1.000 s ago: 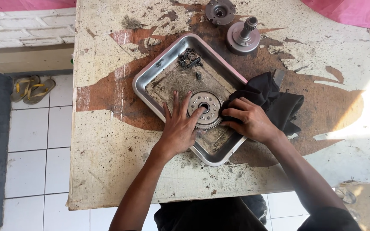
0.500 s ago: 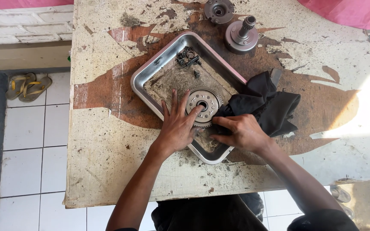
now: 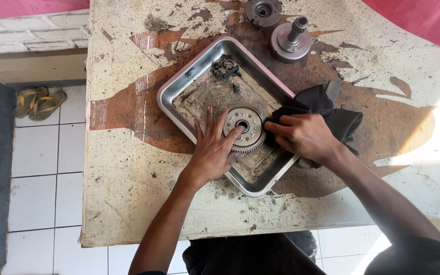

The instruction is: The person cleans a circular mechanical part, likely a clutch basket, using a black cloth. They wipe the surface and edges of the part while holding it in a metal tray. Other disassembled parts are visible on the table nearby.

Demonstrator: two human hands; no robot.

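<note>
Both hands work over a metal tray (image 3: 179,91) on a worn, stained table (image 3: 128,193). The left hand (image 3: 214,150) lies flat and wide open, fingers spread, palm down on the tray floor. Its forefinger reaches onto the face of a toothed gear (image 3: 244,128) and ends at the rim of the centre hole; the other fingers fan out to the left of the gear, resting on the grimy tray bottom. It grips nothing, only presses down.

The right hand (image 3: 304,136) is curled, knuckles up, closed on a black rag (image 3: 339,119). Its fingertips point left and press the bunched cloth against the gear's right edge, at the teeth. Most of the rag trails out behind this hand, over the tray's right rim and onto the table.

The gear lies flat in the tray, between the two hands, touched by both.

Beyond the left fingertips, in the tray's far corner, sits a small heap of dark parts (image 3: 224,67), with one loose bit (image 3: 235,88) just nearer. Farther off, past the right hand and outside the tray, a round drum with an upright splined shaft (image 3: 291,35) stands on the table, and a smaller round hub (image 3: 263,11) lies beside it at the far edge. Well to the left of the left arm, down on the tiled floor, lies a pair of sandals (image 3: 39,103).
</note>
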